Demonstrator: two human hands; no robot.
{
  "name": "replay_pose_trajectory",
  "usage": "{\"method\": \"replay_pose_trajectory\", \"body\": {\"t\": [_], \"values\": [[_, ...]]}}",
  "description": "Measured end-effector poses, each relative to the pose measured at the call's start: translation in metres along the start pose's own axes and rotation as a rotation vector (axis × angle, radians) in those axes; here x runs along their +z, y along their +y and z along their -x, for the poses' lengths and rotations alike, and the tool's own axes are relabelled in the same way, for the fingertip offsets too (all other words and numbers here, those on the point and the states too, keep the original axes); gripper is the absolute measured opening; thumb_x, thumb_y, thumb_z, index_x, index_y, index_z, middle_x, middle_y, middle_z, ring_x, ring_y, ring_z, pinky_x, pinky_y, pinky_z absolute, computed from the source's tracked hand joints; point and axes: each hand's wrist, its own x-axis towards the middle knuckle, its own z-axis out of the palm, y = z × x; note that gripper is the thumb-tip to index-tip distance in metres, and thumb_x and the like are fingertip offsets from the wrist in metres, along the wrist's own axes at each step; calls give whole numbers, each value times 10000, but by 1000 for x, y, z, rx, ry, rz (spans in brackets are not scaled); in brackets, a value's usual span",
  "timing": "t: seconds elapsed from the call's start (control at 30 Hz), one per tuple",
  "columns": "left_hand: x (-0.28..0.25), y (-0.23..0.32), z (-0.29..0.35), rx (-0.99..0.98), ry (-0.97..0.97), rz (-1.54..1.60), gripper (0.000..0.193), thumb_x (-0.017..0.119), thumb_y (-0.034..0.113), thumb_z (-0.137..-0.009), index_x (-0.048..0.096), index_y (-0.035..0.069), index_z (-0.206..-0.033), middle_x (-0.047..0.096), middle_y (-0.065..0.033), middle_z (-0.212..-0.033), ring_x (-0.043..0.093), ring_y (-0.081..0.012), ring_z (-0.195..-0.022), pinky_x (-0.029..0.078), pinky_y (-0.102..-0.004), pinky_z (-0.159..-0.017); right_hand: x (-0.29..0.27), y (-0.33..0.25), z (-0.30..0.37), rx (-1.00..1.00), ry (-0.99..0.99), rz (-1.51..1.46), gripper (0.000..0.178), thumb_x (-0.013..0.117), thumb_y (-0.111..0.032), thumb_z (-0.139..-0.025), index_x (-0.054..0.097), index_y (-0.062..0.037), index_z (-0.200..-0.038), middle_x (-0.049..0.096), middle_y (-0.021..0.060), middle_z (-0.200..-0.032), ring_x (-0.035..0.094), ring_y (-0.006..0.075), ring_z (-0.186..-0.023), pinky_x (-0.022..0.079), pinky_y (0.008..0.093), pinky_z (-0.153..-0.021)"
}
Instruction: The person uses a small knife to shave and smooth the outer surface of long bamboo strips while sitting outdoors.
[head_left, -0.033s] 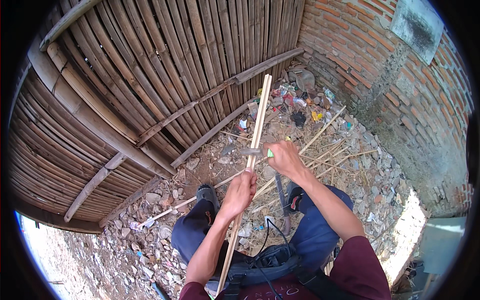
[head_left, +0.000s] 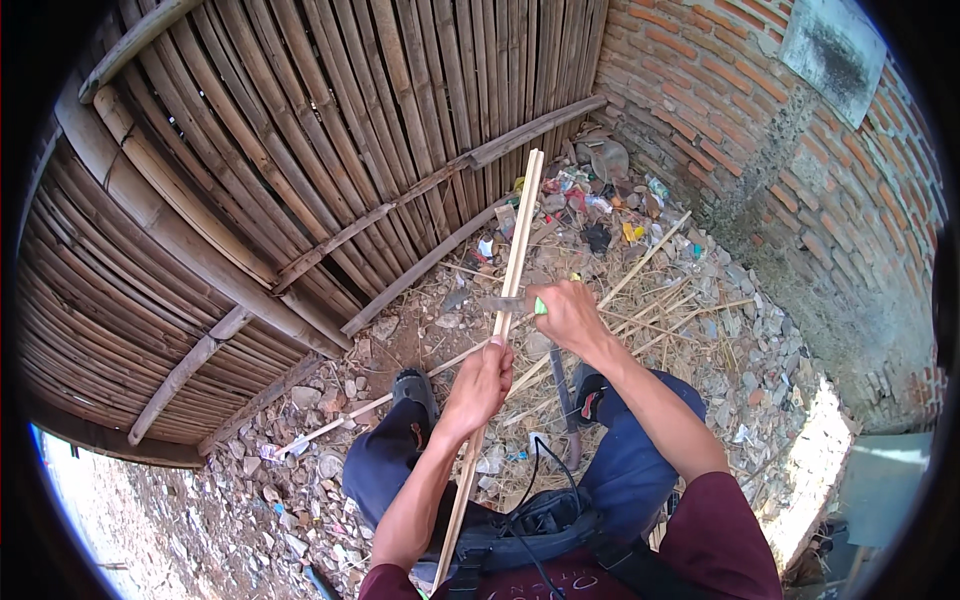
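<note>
My left hand (head_left: pixel 480 388) is closed around a long pale bamboo strip (head_left: pixel 517 240), which has a lengthwise line down it. The strip slants from my lap up and away, its far end raised above the rubble. A knife with a green handle (head_left: pixel 541 305) is gripped in my right hand (head_left: pixel 572 318). Its short grey blade (head_left: pixel 505 304) lies across the strip, a little beyond my left fingers. Most of the handle is hidden inside my right fist.
Several cut bamboo strips (head_left: pixel 650 258) lie on stony ground beyond my feet, and a dark long tool (head_left: pixel 562 390) lies between them. A bamboo-slat wall (head_left: pixel 400 120) rises at left, a brick wall (head_left: pixel 790 190) at right. Litter (head_left: pixel 590 205) is heaped in their corner.
</note>
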Motion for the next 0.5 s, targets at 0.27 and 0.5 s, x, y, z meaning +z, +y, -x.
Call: {"method": "replay_pose_trajectory", "body": {"t": [0.27, 0.5], "values": [[-2, 0, 0, 0, -32, -37, 587, 278, 481, -1189, 512, 51, -866, 470, -5, -656, 456, -138, -609, 403, -346, -595, 2, 17, -12, 35, 11, 38, 245, 695, -42, -757, 846, -89, -945, 746, 184, -699, 735, 338, -595, 575, 460, -596], [-2, -5, 3, 50, -49, -121, 580, 292, 459, -1195, 509, 43, -852, 465, -11, -663, 454, -145, -615, 406, -355, -605, 3, 51, -29, 110, 93, 54, 292, 653, -20, -750, 855, -105, -943, 730, 193, -659, 711, 299, -545, 555, 432, -544]]}}
